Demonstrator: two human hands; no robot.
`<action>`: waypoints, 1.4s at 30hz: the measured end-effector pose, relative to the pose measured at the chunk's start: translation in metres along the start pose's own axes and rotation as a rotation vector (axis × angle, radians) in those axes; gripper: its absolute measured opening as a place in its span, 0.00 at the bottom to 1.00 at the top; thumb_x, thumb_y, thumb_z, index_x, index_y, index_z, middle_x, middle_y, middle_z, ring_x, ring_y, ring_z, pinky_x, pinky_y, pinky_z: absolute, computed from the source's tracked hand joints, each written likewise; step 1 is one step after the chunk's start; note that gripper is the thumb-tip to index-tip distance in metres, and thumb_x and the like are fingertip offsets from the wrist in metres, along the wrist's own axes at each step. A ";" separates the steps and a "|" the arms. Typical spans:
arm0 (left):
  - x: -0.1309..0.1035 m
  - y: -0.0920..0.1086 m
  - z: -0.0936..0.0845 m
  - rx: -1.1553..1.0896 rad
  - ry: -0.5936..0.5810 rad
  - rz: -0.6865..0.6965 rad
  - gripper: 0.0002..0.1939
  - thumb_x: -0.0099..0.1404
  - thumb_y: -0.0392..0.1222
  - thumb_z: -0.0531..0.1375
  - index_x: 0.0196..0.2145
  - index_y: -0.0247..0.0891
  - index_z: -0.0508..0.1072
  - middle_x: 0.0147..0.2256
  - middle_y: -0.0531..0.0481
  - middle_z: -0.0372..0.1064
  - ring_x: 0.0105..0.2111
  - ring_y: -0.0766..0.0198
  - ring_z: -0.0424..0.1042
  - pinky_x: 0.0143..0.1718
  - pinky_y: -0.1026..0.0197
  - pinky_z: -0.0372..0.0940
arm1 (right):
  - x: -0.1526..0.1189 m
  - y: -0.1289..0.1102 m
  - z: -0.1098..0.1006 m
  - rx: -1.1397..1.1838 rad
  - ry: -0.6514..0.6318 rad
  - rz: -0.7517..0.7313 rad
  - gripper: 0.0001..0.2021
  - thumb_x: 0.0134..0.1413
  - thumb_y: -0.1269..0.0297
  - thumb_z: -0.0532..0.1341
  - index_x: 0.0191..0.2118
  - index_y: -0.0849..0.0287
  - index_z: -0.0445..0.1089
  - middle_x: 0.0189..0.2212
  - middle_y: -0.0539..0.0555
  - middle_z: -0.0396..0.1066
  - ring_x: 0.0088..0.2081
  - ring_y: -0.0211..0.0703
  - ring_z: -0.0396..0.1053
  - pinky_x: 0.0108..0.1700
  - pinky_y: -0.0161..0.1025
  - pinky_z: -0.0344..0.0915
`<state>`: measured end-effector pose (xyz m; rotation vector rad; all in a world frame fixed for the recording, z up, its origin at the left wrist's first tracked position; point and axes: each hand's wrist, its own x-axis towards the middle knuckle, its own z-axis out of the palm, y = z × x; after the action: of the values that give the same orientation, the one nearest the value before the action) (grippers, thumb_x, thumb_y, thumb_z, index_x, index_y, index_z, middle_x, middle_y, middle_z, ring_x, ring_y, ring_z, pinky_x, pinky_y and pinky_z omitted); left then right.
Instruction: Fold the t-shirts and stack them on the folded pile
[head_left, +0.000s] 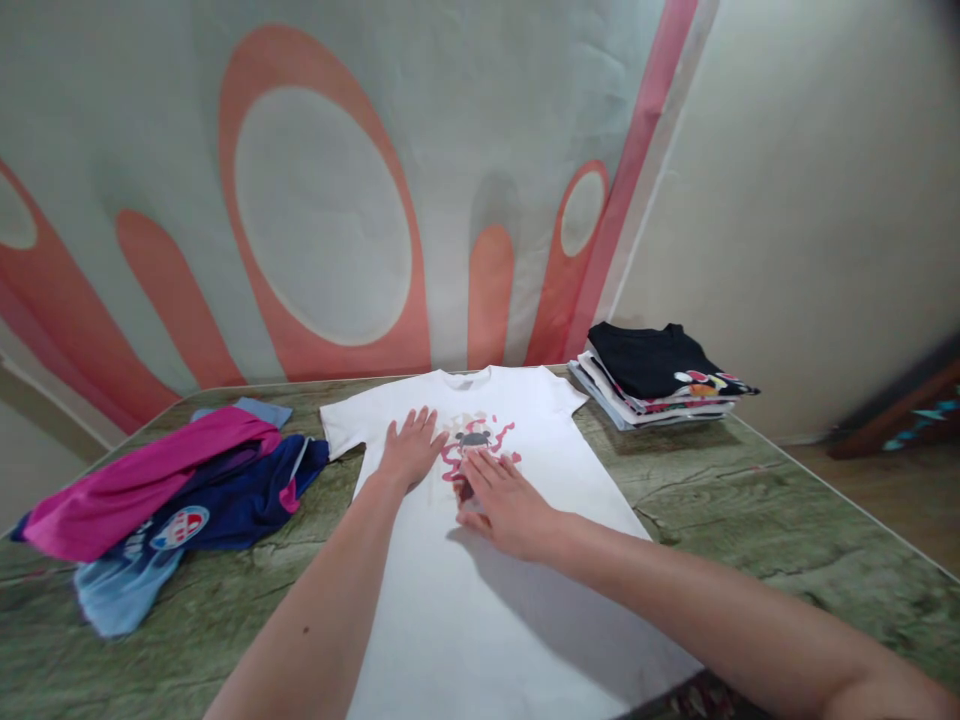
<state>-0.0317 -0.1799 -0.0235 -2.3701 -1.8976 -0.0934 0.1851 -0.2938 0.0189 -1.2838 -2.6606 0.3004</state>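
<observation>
A white T-shirt lies spread out on the table, its collar toward the wall and its sleeves out to both sides. The shirt has a red and grey print on the chest. My left hand rests on the shirt left of the print, fingers apart and holding nothing. Over the lower part of the print is my right hand, its fingers extended with the thumb apart, partly hiding the print. The shirt's lower right edge shows near the bottom of the view.
A loose pile of pink, navy and light blue clothes lies at the left on the wood-patterned table. At the back right stands a stack of folded clothes, black on top. A patterned wall rises behind the table.
</observation>
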 end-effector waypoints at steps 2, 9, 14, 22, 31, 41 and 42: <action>-0.001 0.000 -0.001 0.001 0.004 -0.002 0.32 0.71 0.56 0.37 0.68 0.41 0.49 0.68 0.46 0.39 0.68 0.53 0.39 0.64 0.42 0.39 | 0.025 0.007 0.014 0.011 0.022 0.006 0.38 0.65 0.44 0.43 0.68 0.71 0.44 0.68 0.65 0.39 0.69 0.55 0.35 0.66 0.57 0.36; -0.001 0.002 -0.004 -0.028 -0.020 -0.012 0.32 0.71 0.57 0.37 0.68 0.42 0.48 0.68 0.48 0.38 0.68 0.54 0.38 0.63 0.41 0.40 | 0.054 0.094 0.016 -0.105 0.070 0.236 0.31 0.68 0.52 0.39 0.67 0.70 0.46 0.68 0.63 0.41 0.68 0.52 0.37 0.66 0.52 0.36; -0.002 -0.008 -0.003 -0.028 -0.033 -0.026 0.33 0.71 0.57 0.37 0.68 0.41 0.48 0.68 0.49 0.39 0.67 0.53 0.40 0.64 0.44 0.40 | 0.043 0.144 0.010 -0.187 0.083 0.382 0.32 0.68 0.51 0.38 0.67 0.70 0.46 0.68 0.64 0.41 0.69 0.50 0.37 0.66 0.49 0.36; -0.001 -0.003 -0.011 0.003 0.079 -0.155 0.33 0.71 0.54 0.41 0.67 0.32 0.50 0.68 0.40 0.41 0.67 0.51 0.39 0.65 0.49 0.41 | 0.032 0.140 0.006 -0.189 0.215 0.348 0.25 0.68 0.61 0.41 0.63 0.69 0.56 0.66 0.65 0.50 0.68 0.52 0.40 0.66 0.52 0.33; -0.007 0.045 -0.009 -0.043 -0.003 0.113 0.29 0.72 0.54 0.38 0.67 0.43 0.50 0.68 0.49 0.40 0.68 0.56 0.39 0.64 0.43 0.38 | 0.104 0.118 0.018 -0.122 0.079 0.148 0.29 0.68 0.52 0.39 0.67 0.64 0.48 0.68 0.60 0.43 0.68 0.47 0.38 0.65 0.49 0.38; 0.003 -0.002 -0.006 0.009 -0.037 -0.165 0.31 0.72 0.53 0.40 0.66 0.34 0.51 0.67 0.40 0.42 0.67 0.50 0.42 0.63 0.45 0.44 | 0.136 0.205 0.008 -0.155 0.203 0.388 0.25 0.68 0.59 0.42 0.62 0.71 0.56 0.65 0.68 0.50 0.66 0.55 0.45 0.63 0.55 0.40; 0.011 -0.009 -0.008 0.017 -0.058 -0.209 0.30 0.72 0.51 0.42 0.65 0.31 0.53 0.67 0.36 0.44 0.66 0.49 0.45 0.62 0.45 0.46 | 0.136 0.206 0.009 -0.156 0.216 0.383 0.25 0.68 0.60 0.43 0.62 0.70 0.57 0.65 0.67 0.51 0.66 0.54 0.45 0.63 0.54 0.40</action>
<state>-0.0377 -0.1685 -0.0139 -2.1789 -2.1585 -0.0251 0.2542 -0.0621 -0.0332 -1.7633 -2.2864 -0.0019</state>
